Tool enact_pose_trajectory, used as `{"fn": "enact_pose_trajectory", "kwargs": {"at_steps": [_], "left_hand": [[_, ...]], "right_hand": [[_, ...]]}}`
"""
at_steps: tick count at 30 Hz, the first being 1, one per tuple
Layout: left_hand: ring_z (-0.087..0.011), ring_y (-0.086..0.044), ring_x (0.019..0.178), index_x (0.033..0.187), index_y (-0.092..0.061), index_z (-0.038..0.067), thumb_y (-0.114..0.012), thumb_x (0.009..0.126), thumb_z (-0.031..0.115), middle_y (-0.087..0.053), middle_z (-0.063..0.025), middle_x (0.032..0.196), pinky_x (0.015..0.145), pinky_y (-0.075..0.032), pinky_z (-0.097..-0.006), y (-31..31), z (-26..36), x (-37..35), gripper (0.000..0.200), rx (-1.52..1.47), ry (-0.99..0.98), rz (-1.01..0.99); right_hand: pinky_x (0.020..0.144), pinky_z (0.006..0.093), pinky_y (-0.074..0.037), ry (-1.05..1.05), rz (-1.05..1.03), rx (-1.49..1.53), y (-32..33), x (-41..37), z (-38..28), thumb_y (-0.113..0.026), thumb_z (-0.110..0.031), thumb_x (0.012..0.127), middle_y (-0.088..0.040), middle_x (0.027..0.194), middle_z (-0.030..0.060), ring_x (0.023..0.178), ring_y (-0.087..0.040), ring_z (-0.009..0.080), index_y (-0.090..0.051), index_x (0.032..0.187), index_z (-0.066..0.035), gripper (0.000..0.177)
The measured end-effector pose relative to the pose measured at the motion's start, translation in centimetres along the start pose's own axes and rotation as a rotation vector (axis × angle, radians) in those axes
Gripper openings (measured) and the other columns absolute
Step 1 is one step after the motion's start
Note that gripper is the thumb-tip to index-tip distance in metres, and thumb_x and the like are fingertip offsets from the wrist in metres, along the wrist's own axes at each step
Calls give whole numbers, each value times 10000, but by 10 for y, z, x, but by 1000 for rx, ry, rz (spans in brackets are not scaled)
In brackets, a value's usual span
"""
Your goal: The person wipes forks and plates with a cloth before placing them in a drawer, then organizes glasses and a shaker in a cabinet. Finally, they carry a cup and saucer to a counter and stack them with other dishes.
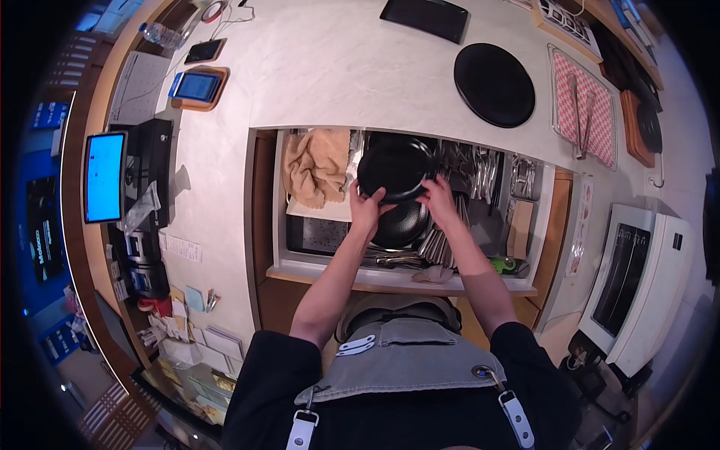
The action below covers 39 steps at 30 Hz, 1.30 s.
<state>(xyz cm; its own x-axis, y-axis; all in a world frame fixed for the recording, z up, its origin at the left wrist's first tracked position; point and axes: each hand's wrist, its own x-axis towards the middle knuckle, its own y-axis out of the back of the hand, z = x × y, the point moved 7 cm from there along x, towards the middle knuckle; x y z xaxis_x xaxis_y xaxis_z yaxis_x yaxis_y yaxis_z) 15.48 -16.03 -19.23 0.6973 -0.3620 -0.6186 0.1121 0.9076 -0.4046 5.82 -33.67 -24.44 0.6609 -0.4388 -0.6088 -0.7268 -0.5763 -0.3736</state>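
Both my hands hold a round black plate (396, 169) over an open drawer. My left hand (366, 212) grips its near left rim, thumb on top. On the near right rim, my right hand (436, 196) has its fingers closed. Below it in the drawer lies another black dish (402, 225), partly hidden by the plate and my hands. Right of the plate, the drawer holds forks and other metal cutlery (484, 172). To the left lies a crumpled tan cloth (319, 165).
On the counter beyond are a large round black plate (494, 85) and a black rectangular tray (425, 19). Tongs (583, 112) lie on a checkered-paper-lined rack at right. A white oven (637, 277) stands right, a lit screen (104, 178) left. The drawer front (405, 282) is near my body.
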Motion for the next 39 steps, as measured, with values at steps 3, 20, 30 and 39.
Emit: {"fn": "enact_pose_trajectory", "kwargs": {"at_steps": [3,20,30,39], "left_hand": [[-336,-666,1052,1399,-264,54,-571,935,-70,-556,-218,1243,763,-658,-460,-13,-15,26,569,-30,-50,39],[-306,-655,1078,1444,-355,26,-522,917,-61,-553,-199,1263,726,-668,-415,-12,-32,84,560,81,-67,177],[-230,-718,815,1238,-609,-112,-552,884,-20,-702,-167,890,688,-580,-348,3,-38,106,371,531,-190,444],[-231,-665,711,1309,-592,-121,-642,848,-22,-700,-165,829,693,-531,-370,21,-59,126,474,507,-293,551]], "right_hand": [[887,381,-558,22,16,38,-11,11,-4,-639,-62,918,-661,1105,101,982,-666,210,-558,1193,-6,292],[896,390,-573,-11,147,193,-1,62,35,-681,-4,921,-632,1094,118,1010,-653,227,-523,1198,-17,319],[826,335,-522,75,305,-64,-8,69,30,-709,-24,890,-613,984,91,932,-614,211,-507,1271,39,436],[723,317,-497,223,507,-512,25,106,73,-681,11,823,-599,1006,107,863,-617,185,-425,1366,113,609]]}}
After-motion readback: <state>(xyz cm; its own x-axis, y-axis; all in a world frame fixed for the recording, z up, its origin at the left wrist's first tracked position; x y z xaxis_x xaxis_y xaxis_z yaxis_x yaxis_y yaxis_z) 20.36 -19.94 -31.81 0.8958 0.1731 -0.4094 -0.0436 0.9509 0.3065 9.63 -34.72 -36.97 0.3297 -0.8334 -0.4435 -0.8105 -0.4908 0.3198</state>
